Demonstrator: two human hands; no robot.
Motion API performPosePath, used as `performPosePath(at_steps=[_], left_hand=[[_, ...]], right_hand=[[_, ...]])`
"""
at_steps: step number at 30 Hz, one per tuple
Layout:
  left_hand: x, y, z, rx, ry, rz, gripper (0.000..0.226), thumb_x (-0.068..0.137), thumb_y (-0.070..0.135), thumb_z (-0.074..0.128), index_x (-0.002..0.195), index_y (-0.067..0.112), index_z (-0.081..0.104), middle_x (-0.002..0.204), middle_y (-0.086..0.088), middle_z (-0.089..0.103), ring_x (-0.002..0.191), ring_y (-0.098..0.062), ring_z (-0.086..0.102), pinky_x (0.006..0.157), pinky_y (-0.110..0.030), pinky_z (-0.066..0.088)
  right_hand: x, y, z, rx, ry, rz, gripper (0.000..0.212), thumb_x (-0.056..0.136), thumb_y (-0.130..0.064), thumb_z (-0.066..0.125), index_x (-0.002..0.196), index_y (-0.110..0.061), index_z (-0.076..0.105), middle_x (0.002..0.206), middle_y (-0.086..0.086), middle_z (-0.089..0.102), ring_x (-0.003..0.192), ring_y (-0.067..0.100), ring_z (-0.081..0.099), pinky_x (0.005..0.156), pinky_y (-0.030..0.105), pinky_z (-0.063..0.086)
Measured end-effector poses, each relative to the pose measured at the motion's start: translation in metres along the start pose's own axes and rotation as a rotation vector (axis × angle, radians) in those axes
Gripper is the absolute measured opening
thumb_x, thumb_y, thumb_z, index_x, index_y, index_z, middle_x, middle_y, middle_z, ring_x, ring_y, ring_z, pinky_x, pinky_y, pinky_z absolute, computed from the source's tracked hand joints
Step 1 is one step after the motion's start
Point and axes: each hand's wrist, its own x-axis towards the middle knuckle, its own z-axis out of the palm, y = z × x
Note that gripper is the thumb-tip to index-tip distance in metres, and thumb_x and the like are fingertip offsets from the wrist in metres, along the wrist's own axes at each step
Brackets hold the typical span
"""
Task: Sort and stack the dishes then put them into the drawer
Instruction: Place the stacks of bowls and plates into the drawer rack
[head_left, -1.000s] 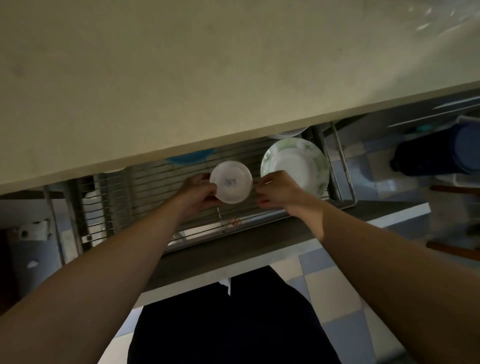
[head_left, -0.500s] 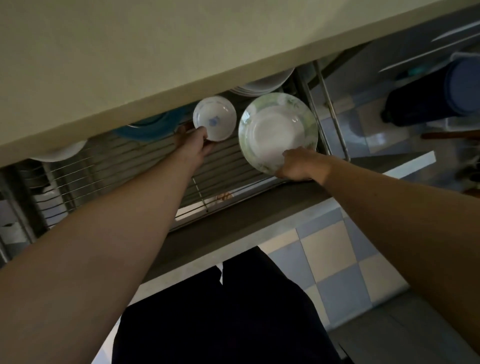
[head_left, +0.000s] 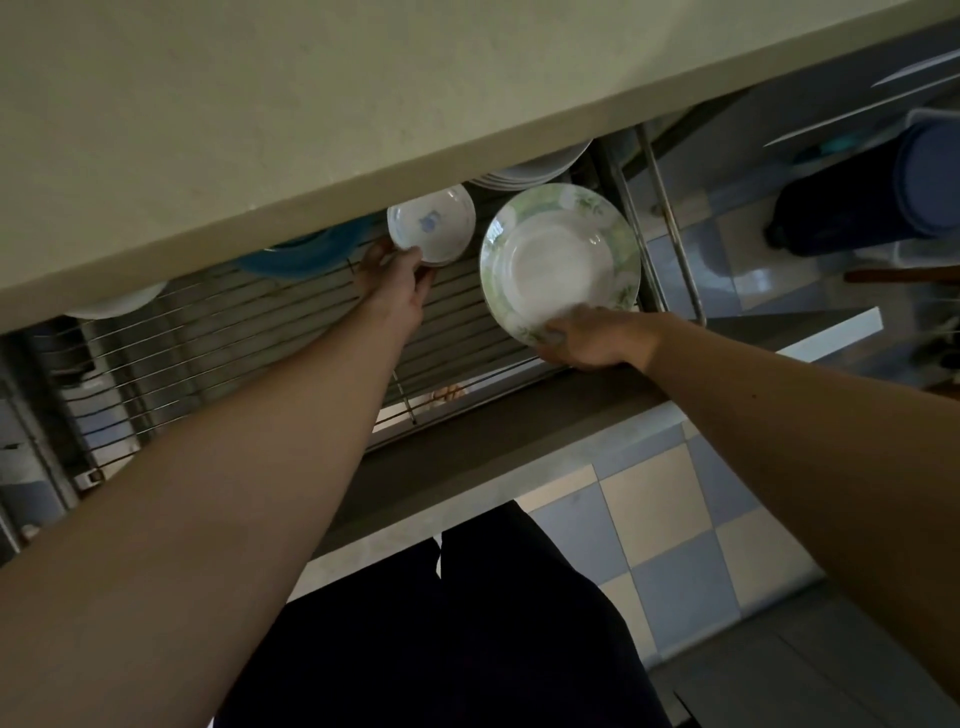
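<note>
A pulled-out drawer with a wire rack (head_left: 291, 332) sits under the countertop (head_left: 311, 104). My left hand (head_left: 397, 280) grips the near rim of a small white saucer with a blue motif (head_left: 431, 224), held over the rack's back part. My right hand (head_left: 589, 338) pinches the near edge of a large white plate with a green floral rim (head_left: 558, 260) at the rack's right end. A stack of white plates (head_left: 530, 171) shows behind it, mostly hidden by the countertop. A blue dish (head_left: 306, 254) lies at the back, half hidden.
The drawer's dark front panel (head_left: 493, 441) runs across below my arms. A white dish (head_left: 119, 304) peeks out at the left under the countertop. A dark blue container (head_left: 883, 192) stands on the tiled floor at the right. My dark-clothed legs (head_left: 441, 623) are below.
My left hand carried the saucer toward the rack's back. My right hand left the saucer and took hold of the large plate's near edge. The view tilted, showing more of the drawer.
</note>
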Motion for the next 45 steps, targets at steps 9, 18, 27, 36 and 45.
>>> performPosePath(at_steps=[9, 18, 27, 36, 45], left_hand=[[-0.019, 0.021, -0.030, 0.300, -0.082, -0.043, 0.039, 0.095, 0.009, 0.068, 0.133, 0.004, 0.057, 0.123, -0.011, 0.064, 0.112, -0.023, 0.064, 0.096, -0.036, 0.056], [-0.118, 0.079, -0.088, 0.745, -0.192, 0.129, 0.018, 0.094, 0.005, 0.068, 0.111, 0.007, 0.066, 0.099, -0.015, 0.072, 0.083, -0.023, 0.073, 0.085, -0.040, 0.062], [-0.248, 0.143, -0.176, 1.102, -0.143, 0.553, 0.023, 0.096, 0.027, 0.067, 0.117, 0.018, 0.067, 0.102, 0.003, 0.070, 0.093, -0.014, 0.070, 0.090, -0.037, 0.059], [-0.325, 0.259, -0.264, 0.710, 0.247, 0.939, 0.013, 0.099, 0.025, 0.062, 0.094, 0.024, 0.073, 0.083, 0.003, 0.076, 0.081, -0.015, 0.074, 0.081, -0.042, 0.063], [-0.333, 0.401, -0.362, 0.453, 0.518, 1.174, 0.018, 0.097, 0.030, 0.057, 0.094, 0.023, 0.073, 0.084, 0.004, 0.076, 0.081, -0.017, 0.074, 0.082, -0.044, 0.061]], right_hand=[[-0.012, -0.008, -0.005, 0.127, 0.014, -0.002, 0.061, 0.105, -0.057, 0.034, 0.154, -0.022, 0.038, 0.154, 0.011, 0.043, 0.138, 0.032, 0.040, 0.116, 0.045, 0.028], [-0.070, -0.080, -0.028, 0.110, 0.292, -0.153, 0.047, 0.105, -0.044, 0.044, 0.134, -0.010, 0.059, 0.138, 0.015, 0.059, 0.121, 0.032, 0.056, 0.096, 0.036, 0.040], [-0.148, -0.197, -0.041, 0.084, 0.340, -0.586, 0.035, 0.103, -0.047, 0.049, 0.110, -0.021, 0.070, 0.100, -0.003, 0.073, 0.088, 0.010, 0.068, 0.083, 0.038, 0.057], [-0.202, -0.357, -0.101, 0.150, 0.566, -0.852, 0.048, 0.104, -0.047, 0.043, 0.093, -0.008, 0.068, 0.088, 0.009, 0.071, 0.081, 0.024, 0.065, 0.079, 0.043, 0.052], [-0.208, -0.519, -0.131, 0.426, 0.638, -0.858, 0.049, 0.100, -0.045, 0.051, 0.096, 0.000, 0.068, 0.093, 0.019, 0.072, 0.089, 0.035, 0.069, 0.085, 0.057, 0.055]])
